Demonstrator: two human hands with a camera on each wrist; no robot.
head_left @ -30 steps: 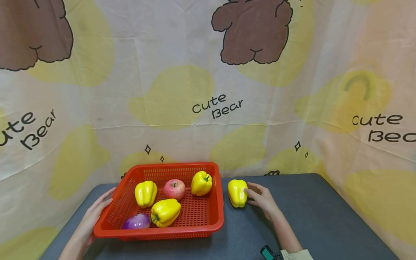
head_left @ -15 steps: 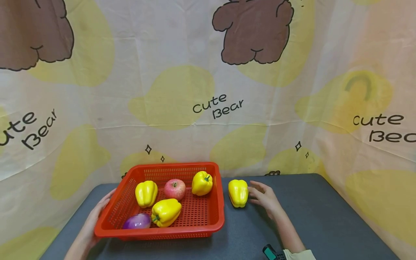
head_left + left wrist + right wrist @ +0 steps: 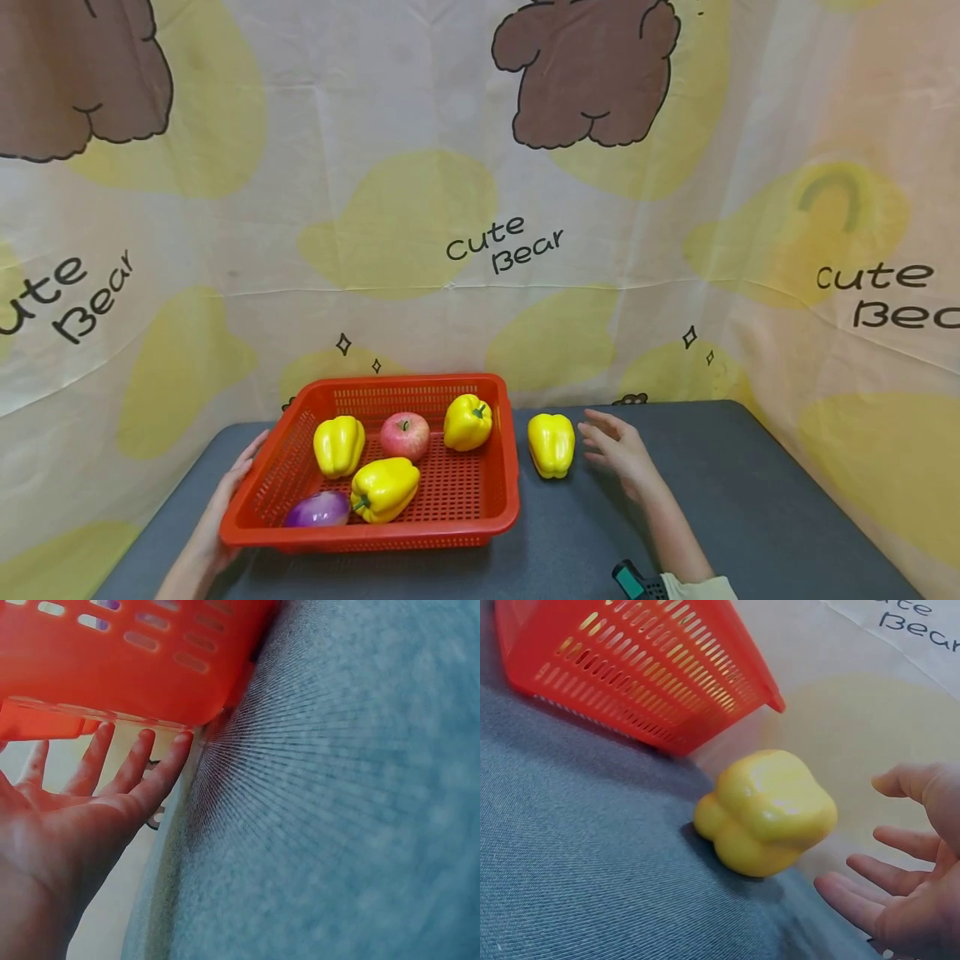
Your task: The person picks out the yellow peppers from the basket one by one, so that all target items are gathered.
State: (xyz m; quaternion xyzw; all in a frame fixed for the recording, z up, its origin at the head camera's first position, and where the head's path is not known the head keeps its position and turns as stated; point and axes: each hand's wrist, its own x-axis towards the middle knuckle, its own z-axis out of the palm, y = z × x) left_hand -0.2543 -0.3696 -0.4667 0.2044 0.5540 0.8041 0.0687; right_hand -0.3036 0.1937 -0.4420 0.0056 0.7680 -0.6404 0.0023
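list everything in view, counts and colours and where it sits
basket: one, red, on the table
peppers: three, yellow, in the basket
loose pepper: one, yellow, right of the basket
apple: one, pinkish red, in the basket
vegetable: one, purple, basket's near left corner
table: one, grey-blue, underneath
backdrop: one, pale with yellow patches, behind
wrist device: one, black and teal, right wrist
sleeve: one, pale, right arm
left hand: one, bare, basket's left side
right hand: one, bare, beside loose pepper
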